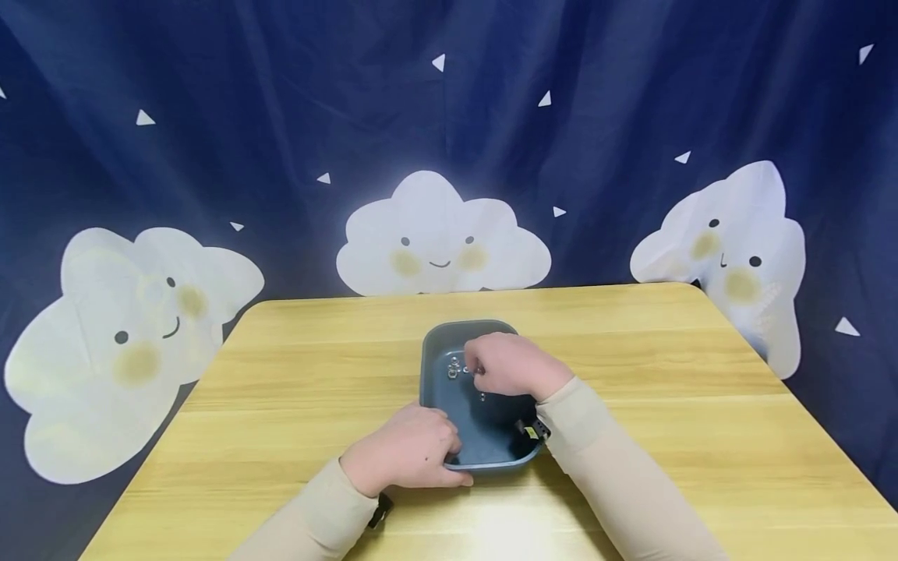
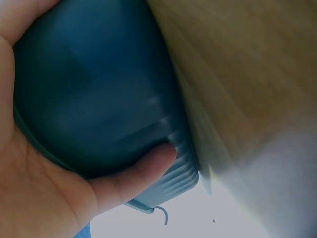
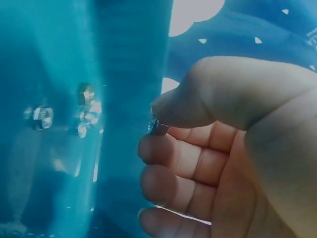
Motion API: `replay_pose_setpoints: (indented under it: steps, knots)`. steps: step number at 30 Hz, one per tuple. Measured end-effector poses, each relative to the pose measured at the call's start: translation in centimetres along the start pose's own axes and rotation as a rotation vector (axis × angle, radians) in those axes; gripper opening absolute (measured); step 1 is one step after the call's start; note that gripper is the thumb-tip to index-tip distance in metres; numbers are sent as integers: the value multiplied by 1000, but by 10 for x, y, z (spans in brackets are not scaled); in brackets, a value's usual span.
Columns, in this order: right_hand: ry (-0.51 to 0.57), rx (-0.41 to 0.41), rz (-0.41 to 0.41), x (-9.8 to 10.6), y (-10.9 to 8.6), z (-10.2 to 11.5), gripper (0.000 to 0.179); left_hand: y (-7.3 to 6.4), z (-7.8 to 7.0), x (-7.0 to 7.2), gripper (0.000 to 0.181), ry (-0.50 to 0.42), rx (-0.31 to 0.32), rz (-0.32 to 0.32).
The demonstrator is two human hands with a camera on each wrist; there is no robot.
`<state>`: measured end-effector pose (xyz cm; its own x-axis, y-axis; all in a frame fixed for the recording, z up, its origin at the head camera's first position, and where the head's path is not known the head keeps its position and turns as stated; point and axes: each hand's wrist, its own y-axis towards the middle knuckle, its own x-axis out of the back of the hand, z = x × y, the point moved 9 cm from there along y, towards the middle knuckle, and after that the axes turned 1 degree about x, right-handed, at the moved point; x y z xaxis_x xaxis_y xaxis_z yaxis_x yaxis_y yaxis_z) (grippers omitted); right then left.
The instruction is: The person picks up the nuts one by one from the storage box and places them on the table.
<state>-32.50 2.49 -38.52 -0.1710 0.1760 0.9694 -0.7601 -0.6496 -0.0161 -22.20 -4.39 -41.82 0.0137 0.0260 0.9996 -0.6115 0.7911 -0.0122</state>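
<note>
A dark blue-green plastic basin (image 1: 484, 440) stands on the table. At its near left corner my left hand (image 1: 410, 448) grips the rim; the left wrist view has the thumb (image 2: 141, 173) pressed along the ribbed outer wall. Over the basin's far half is my right hand (image 1: 515, 365). Between its thumb and forefinger it pinches a small shiny metal nut (image 3: 157, 126), partly covered by the fingertips. Several loose metal nuts (image 1: 453, 368) lie on the basin floor left of that hand. In the right wrist view one nut (image 3: 43, 118) lies apart from a small cluster (image 3: 89, 111).
The wooden table (image 1: 316, 366) extends on both sides of the basin. Behind it hangs a dark blue curtain (image 1: 295, 93) with white clouds and triangles. A small black device (image 1: 533, 428) is on the right wrist, another (image 1: 381, 510) on the left.
</note>
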Motion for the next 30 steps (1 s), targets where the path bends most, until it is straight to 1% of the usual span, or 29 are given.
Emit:
replay_pose_setpoints:
  steps: [10, 19, 30]
  knots:
    - [26, 20, -59, 22, -8, 5, 8, 0, 0, 1, 51, -3, -10, -10]
    - [16, 28, -68, 29, -13, 8, 8, 1, 1, 0, 51, -13, -4, 2]
    - [53, -11, -71, 42, -23, 4, 5, 2, 2, 0, 49, -10, 5, 18]
